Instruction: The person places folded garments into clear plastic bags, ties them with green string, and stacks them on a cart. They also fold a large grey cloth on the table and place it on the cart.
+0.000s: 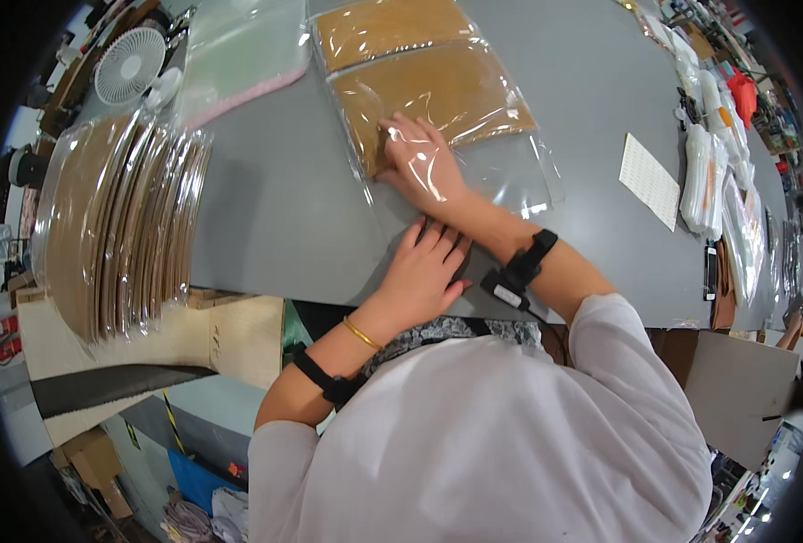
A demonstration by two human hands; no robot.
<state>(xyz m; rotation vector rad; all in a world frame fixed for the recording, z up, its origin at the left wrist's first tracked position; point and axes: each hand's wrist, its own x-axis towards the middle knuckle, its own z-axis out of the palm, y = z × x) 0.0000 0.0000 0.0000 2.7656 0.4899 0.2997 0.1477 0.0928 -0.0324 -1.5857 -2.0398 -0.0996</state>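
My right hand (422,163) reaches inside a clear plastic bag (501,172), whose glossy film shows reflections across the knuckles. Its curled fingers are at the near left corner of a flat brown sheet (428,86) in the bag; the thumb is partly hidden. Just below, my left hand (424,276) lies palm down with fingers apart, the fingertips by the bag's near edge, under my right wrist. Whether those fingertips press on the film I cannot tell. Beyond the sheet lies another bagged brown piece (392,29), touching or overlapping it.
At the left, a row of bagged brown sheets (116,226) stands on edge. Behind it are a white fan (132,65) and a stack of clear bags (243,59) with a pink edge. To the right lie a white label sheet (650,181) and rolled plastic packs (702,181).
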